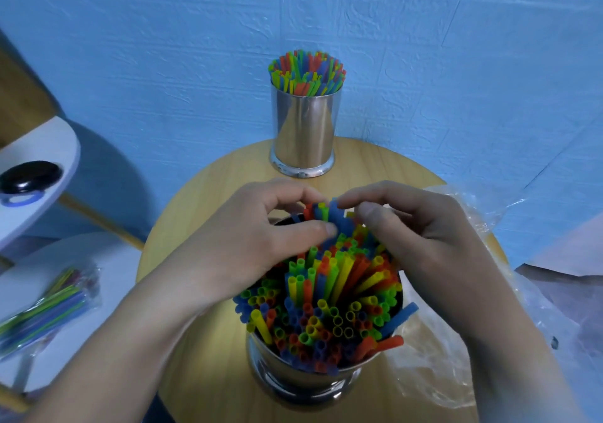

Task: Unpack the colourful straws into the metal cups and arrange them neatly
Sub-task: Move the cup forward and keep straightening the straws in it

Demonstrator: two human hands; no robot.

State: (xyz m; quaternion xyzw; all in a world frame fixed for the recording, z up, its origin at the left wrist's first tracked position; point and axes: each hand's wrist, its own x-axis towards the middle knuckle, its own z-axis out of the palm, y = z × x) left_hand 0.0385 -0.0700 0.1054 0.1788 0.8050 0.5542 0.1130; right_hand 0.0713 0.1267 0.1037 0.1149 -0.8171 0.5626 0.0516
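A metal cup [293,380] stands close to me on the round wooden table [208,194], packed with colourful straws [326,308] that stand upright and fan out. My left hand [248,243] and my right hand [417,236] meet over the far side of this cup. Thumbs and fingertips of both pinch a small bunch of blue, green and red straws [329,213] that stick up there. A second metal cup [305,129] at the table's far edge is full of straws [306,72].
An empty clear plastic bag [489,292] lies crumpled on the right of the table. On a white shelf at lower left lies a sealed pack of straws [49,308]. A black object [29,176] sits on the upper white shelf. A blue wall is behind.
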